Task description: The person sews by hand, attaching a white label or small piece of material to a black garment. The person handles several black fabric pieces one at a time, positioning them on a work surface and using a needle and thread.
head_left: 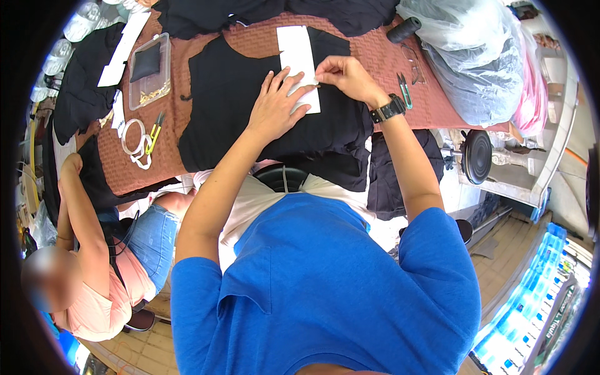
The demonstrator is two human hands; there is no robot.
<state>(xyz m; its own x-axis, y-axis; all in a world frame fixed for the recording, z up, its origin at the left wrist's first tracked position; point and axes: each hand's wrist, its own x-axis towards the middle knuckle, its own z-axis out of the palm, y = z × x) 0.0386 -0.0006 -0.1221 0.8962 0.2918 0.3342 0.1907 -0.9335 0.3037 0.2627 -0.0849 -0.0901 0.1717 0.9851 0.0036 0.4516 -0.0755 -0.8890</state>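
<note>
A black cut of cloth (226, 94) lies spread on the table, with a narrow white card strip (295, 45) on top of it. My left hand (275, 103) rests flat across the lower part of the strip, fingers spread. At the strip's right edge, my right hand (350, 78) is closed in a pinch, thumb and forefinger together. Whatever sits between those fingertips is too small to make out. A dark watch is on my right wrist.
Yellow-handled snips (154, 133), a roll of white tape (132, 137) and a clear plastic box (150, 72) lie left. Green thread snips (404, 90), glasses (414, 64) and a black thread cone (404, 29) lie right, beside bulky plastic bags (469, 56). Another person (106, 269) sits at left.
</note>
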